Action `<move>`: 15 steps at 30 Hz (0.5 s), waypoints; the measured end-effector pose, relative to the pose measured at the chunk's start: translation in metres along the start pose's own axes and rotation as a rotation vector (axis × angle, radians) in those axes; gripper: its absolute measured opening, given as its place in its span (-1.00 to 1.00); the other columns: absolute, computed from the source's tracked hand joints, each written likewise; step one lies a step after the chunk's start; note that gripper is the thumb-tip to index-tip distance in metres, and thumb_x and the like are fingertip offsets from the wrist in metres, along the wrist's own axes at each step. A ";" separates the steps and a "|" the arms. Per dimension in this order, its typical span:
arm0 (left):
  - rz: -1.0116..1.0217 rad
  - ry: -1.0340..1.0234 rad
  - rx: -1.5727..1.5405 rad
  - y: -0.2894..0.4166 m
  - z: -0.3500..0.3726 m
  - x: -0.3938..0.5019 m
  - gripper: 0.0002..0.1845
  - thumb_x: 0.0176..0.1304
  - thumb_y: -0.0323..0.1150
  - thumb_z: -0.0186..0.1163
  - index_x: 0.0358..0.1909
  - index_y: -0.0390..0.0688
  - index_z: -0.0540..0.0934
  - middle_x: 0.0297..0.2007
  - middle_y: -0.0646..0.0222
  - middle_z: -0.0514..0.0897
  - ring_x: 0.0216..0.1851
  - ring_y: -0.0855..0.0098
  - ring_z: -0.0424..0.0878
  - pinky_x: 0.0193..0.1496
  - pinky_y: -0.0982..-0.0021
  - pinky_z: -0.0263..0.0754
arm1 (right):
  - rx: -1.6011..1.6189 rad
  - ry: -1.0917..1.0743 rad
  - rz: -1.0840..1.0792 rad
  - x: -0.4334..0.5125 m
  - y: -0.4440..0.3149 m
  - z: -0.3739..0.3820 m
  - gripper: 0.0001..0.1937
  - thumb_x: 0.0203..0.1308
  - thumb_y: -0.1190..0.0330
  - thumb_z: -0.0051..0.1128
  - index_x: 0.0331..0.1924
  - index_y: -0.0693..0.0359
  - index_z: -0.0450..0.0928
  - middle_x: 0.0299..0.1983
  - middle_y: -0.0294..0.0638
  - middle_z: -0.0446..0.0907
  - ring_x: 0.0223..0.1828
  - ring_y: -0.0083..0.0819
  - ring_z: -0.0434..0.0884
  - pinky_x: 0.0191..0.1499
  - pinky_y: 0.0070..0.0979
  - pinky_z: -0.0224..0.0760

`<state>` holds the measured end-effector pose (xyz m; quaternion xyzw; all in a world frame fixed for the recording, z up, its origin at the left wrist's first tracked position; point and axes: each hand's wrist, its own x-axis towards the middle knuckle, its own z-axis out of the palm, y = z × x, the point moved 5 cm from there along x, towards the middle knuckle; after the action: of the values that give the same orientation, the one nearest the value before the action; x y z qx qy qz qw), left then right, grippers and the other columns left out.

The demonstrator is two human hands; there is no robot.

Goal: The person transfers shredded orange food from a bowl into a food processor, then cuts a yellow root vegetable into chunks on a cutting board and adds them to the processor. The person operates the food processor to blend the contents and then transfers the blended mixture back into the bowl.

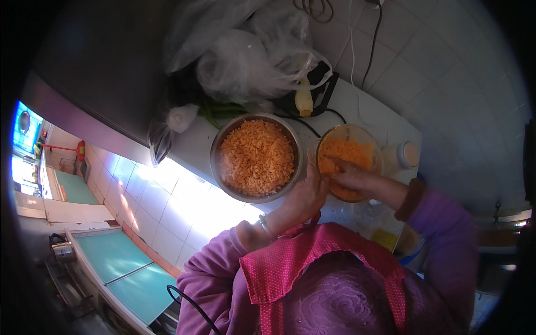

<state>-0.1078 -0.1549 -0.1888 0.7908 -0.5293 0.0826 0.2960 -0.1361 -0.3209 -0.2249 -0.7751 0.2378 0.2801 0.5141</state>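
My left hand (305,193), with a bracelet at the wrist, grips the near left side of a round clear container (379,153). Finely chopped orange food (349,150), which looks like carrot, covers the container's inside. My right hand (349,175) reaches over the rim with its fingers down in the orange bits; whether they pinch any is hidden. Left of the container, a metal bowl (214,161) stands close to my left hand. It is heaped with small pale-orange crumbly pieces (257,159).
Behind the bowls lie clear plastic bags (251,63), green vegetables (222,111), a pale peeled vegetable piece (304,98) and a black cable (303,124). A white lidded jar (408,155) stands at right. A yellow cloth or sponge (384,239) lies near the table's (188,142) right edge.
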 end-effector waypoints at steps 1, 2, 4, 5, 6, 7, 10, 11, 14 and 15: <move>-0.045 -0.033 -0.023 -0.005 0.001 0.002 -0.18 0.51 -0.22 -0.11 0.47 -0.46 -0.35 -0.41 0.03 0.67 -0.37 0.16 0.69 -0.24 0.31 0.56 | 0.079 -0.013 0.017 -0.001 -0.002 0.002 -0.18 0.28 -0.01 0.17 0.48 0.25 0.10 0.31 0.08 0.39 0.33 -0.17 0.40 0.27 -0.42 0.31; -0.093 -0.065 -0.043 -0.009 0.002 0.005 -0.18 0.51 -0.22 -0.11 0.47 -0.46 -0.35 -0.41 0.03 0.67 -0.38 0.17 0.69 -0.24 0.32 0.56 | 0.159 -0.026 0.034 -0.002 -0.005 0.005 -0.19 0.28 0.01 0.19 0.47 0.26 0.12 0.30 0.05 0.41 0.32 -0.22 0.41 0.26 -0.45 0.32; -0.631 -0.367 -0.674 -0.022 0.012 0.000 -0.19 0.50 -0.23 -0.12 0.47 -0.47 -0.33 -0.41 0.05 0.66 -0.38 0.19 0.68 -0.24 0.34 0.56 | 0.293 -0.102 -0.019 -0.013 -0.023 0.008 -0.24 0.29 0.05 0.20 0.44 0.27 0.16 0.26 0.00 0.44 0.30 -0.30 0.43 0.24 -0.47 0.34; -0.468 -0.221 -0.561 -0.022 0.009 0.002 -0.20 0.51 -0.22 -0.13 0.47 -0.47 -0.33 -0.42 0.06 0.65 -0.38 0.21 0.67 -0.24 0.35 0.56 | 0.348 -0.165 -0.088 -0.020 -0.036 0.008 -0.27 0.30 0.06 0.20 0.42 0.28 0.19 0.25 -0.03 0.45 0.28 -0.34 0.44 0.23 -0.47 0.35; -0.295 -0.079 -0.449 -0.022 0.005 0.004 -0.20 0.51 -0.22 -0.13 0.47 -0.47 -0.33 -0.43 0.08 0.64 -0.39 0.23 0.67 -0.24 0.35 0.56 | 0.405 -0.219 -0.160 -0.026 -0.043 0.006 -0.29 0.31 0.08 0.20 0.41 0.28 0.22 0.23 -0.05 0.46 0.27 -0.38 0.46 0.23 -0.48 0.36; -0.265 -0.074 -0.456 -0.025 0.007 0.003 -0.20 0.51 -0.21 -0.14 0.48 -0.45 -0.32 -0.43 0.10 0.64 -0.39 0.25 0.66 -0.24 0.35 0.56 | 0.507 -0.244 -0.160 -0.028 -0.041 0.005 -0.32 0.32 0.09 0.20 0.39 0.28 0.24 0.22 -0.07 0.48 0.25 -0.39 0.47 0.23 -0.47 0.38; -0.445 -0.294 -0.700 -0.023 -0.001 0.007 -0.22 0.53 -0.20 -0.14 0.50 -0.38 -0.32 -0.41 0.14 0.64 -0.37 0.31 0.66 -0.23 0.36 0.57 | 0.729 -0.313 -0.128 -0.029 -0.033 -0.001 -0.40 0.33 0.13 0.20 0.34 0.26 0.32 0.19 -0.13 0.52 0.21 -0.43 0.53 0.23 -0.46 0.41; -0.560 -0.366 -0.798 -0.020 -0.007 0.008 -0.22 0.53 -0.19 -0.13 0.51 -0.34 -0.31 -0.39 0.16 0.64 -0.36 0.33 0.66 -0.22 0.36 0.58 | 0.742 -0.333 -0.095 -0.031 -0.035 -0.004 -0.42 0.34 0.15 0.20 0.33 0.26 0.33 0.19 -0.14 0.53 0.20 -0.44 0.54 0.24 -0.47 0.42; -0.780 -0.379 -0.963 -0.019 -0.016 0.007 -0.25 0.55 -0.18 -0.13 0.54 -0.24 -0.28 -0.32 0.18 0.65 -0.33 0.35 0.66 -0.19 0.37 0.60 | 0.729 -0.324 -0.051 -0.052 -0.053 -0.014 -0.46 0.34 0.18 0.20 0.30 0.26 0.39 0.21 -0.16 0.54 0.22 -0.43 0.55 0.27 -0.49 0.42; -0.778 -0.371 -0.952 -0.020 -0.018 0.004 -0.26 0.55 -0.18 -0.13 0.54 -0.21 -0.25 -0.30 0.18 0.65 -0.31 0.36 0.66 -0.18 0.37 0.61 | 0.720 -0.305 -0.047 -0.060 -0.057 -0.018 -0.47 0.34 0.19 0.20 0.29 0.26 0.40 0.22 -0.16 0.54 0.23 -0.43 0.55 0.28 -0.49 0.41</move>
<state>-0.0853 -0.1428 -0.1793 0.7080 -0.2251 -0.4133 0.5266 -0.1396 -0.3127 -0.1406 -0.4998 0.2241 0.2788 0.7888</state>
